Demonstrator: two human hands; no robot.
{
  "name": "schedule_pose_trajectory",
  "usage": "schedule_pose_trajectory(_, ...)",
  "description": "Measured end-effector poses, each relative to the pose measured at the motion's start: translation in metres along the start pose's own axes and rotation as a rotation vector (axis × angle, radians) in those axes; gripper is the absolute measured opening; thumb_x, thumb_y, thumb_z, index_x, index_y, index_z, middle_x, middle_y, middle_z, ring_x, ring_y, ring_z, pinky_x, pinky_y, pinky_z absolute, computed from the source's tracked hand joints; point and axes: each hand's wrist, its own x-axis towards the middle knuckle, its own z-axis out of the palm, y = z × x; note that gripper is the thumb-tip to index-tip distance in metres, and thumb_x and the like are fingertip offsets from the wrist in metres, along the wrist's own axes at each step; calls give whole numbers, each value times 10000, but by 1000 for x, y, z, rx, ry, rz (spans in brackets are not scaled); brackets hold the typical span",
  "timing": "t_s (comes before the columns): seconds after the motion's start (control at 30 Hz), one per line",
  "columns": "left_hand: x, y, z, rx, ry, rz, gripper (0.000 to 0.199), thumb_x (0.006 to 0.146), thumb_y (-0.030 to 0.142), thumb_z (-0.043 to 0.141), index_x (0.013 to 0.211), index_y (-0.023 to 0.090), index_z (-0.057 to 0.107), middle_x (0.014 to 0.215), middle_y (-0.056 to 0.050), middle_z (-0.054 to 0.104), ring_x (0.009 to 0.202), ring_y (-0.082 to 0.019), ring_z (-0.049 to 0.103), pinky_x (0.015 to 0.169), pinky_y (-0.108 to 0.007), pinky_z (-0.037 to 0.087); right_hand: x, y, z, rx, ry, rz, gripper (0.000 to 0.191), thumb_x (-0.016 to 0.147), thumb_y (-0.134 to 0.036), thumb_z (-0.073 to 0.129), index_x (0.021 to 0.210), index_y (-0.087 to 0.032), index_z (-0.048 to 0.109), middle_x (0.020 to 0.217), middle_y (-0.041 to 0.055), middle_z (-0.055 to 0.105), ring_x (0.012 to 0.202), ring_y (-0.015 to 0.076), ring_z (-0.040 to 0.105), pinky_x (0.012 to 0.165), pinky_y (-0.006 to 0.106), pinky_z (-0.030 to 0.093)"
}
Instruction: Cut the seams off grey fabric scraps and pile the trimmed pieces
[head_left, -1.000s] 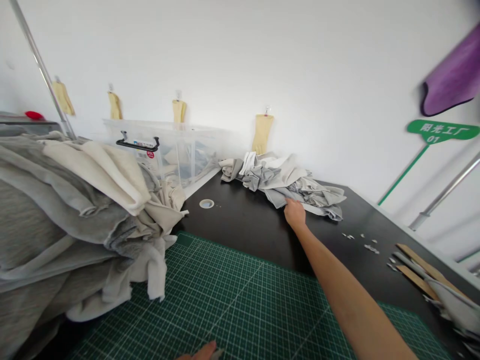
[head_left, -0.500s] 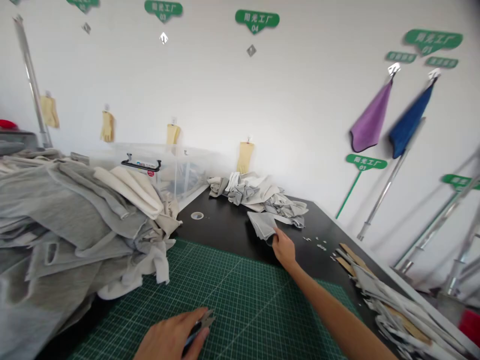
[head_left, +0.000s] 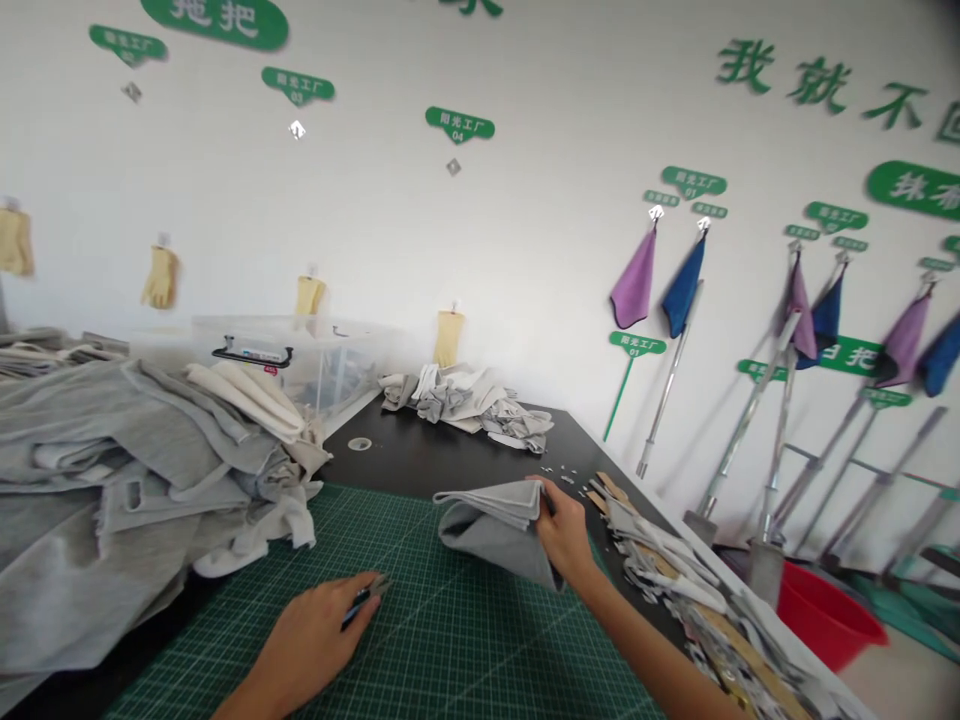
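Observation:
My right hand (head_left: 564, 530) grips the right edge of a folded grey cloth (head_left: 491, 520), which hangs open in loose layers above the green cutting mat (head_left: 420, 640). Low over the mat, my left hand (head_left: 319, 625) is closed around small snips (head_left: 364, 600) with a dark blue handle; their metal tips poke out past the fingers. A big heap of grey fabric (head_left: 150, 480) lies left of the mat. Farther back on the black table (head_left: 420, 455) rests a pile of crumpled grey and white pieces (head_left: 480, 400).
A clear plastic bin (head_left: 300, 360) stands behind the heap, and a tape roll (head_left: 360, 444) lies near it. Fabric strips and scraps (head_left: 675, 580) line the right table edge. A red basin (head_left: 825, 610) and mops are beyond.
My right hand has brought the grey cloth from near the back pile to over the mat, where it has spread open. My left hand still holds the snips. The view has turned right.

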Motion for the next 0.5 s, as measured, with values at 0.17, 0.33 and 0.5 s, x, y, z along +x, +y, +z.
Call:
schedule_pose_trajectory(0.17, -5, 5, -7, 15, -7, -2, 402, 947, 441, 375, 1223, 292, 627, 1175, -16, 694, 1059, -228, 643, 930, -347, 450, -15, -43, -20, 121, 13, -6, 417, 779, -176, 473, 1151, -212, 658, 1104, 64, 727, 993, 254, 681, 856, 332, 533)
schedule_pose_trajectory(0.33, -11, 8, -12, 29, -2, 20, 379, 951, 417, 384, 1204, 289, 634, 1147, -18, 703, 1025, -211, 652, 899, -314, 449, -73, -51, -31, 234, -180, -22, 415, 810, -194, 479, 1180, -234, 663, 1198, 78, 688, 1133, 256, 632, 948, 367, 510)
schedule_pose_trajectory(0.5, -12, 4, -11, 34, 2, 29, 380, 951, 413, 393, 1211, 278, 634, 1125, -24, 709, 1005, -214, 652, 873, -323, 451, -137, -20, -63, 159, -646, -166, 593, 779, -78, 463, 1310, -320, 563, 1370, 29, 572, 1309, 207, 496, 1166, 501, 271)
